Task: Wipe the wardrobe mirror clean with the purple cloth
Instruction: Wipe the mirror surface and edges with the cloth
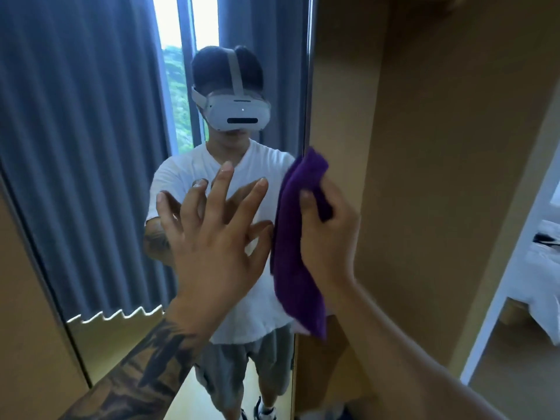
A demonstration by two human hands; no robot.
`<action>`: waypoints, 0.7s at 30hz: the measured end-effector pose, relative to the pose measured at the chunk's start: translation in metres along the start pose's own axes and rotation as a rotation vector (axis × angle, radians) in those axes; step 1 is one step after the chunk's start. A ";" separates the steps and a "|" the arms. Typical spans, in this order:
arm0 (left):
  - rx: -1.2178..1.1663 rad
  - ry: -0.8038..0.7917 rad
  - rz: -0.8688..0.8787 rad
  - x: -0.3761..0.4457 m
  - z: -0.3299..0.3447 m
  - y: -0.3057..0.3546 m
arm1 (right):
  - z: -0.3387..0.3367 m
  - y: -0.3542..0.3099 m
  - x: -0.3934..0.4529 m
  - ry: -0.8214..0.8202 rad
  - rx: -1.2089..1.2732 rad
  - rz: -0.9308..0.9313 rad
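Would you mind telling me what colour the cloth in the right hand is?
The cloth is deep purple, seen best in the head view.

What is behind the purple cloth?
The purple cloth, gripped by the right hand, hangs over the mirror near its right edge. The glass it covers is hidden, so any smudges there cannot be seen.

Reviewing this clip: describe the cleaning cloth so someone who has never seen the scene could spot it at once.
Start at the tall wardrobe mirror that fills the left of the view, then follow its right edge down to mid-height. There the right hand grips a purple cloth that hangs in a long fold beside the open left hand. It is the only purple thing among grey curtains and tan panels.
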State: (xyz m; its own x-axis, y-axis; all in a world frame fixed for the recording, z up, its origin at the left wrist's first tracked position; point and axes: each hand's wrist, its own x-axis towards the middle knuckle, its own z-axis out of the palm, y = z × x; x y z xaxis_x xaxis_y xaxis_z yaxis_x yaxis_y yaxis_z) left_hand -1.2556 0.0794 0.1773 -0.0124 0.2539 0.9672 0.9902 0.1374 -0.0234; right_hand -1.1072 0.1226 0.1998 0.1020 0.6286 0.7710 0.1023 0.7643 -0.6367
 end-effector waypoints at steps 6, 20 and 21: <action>0.033 -0.023 0.020 0.002 -0.001 -0.003 | -0.006 0.003 0.001 -0.050 -0.001 0.021; 0.013 -0.026 0.038 -0.001 0.005 -0.005 | 0.002 0.008 -0.014 -0.032 -0.022 0.044; 0.018 -0.024 0.042 -0.002 0.006 -0.005 | 0.001 0.011 -0.017 -0.031 -0.016 0.037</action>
State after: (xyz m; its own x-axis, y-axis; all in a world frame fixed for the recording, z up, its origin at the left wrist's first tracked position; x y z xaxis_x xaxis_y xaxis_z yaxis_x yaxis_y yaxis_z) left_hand -1.2617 0.0840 0.1743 0.0257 0.2828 0.9588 0.9873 0.1432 -0.0687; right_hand -1.1091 0.1201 0.1799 0.0757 0.6607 0.7468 0.1144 0.7382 -0.6648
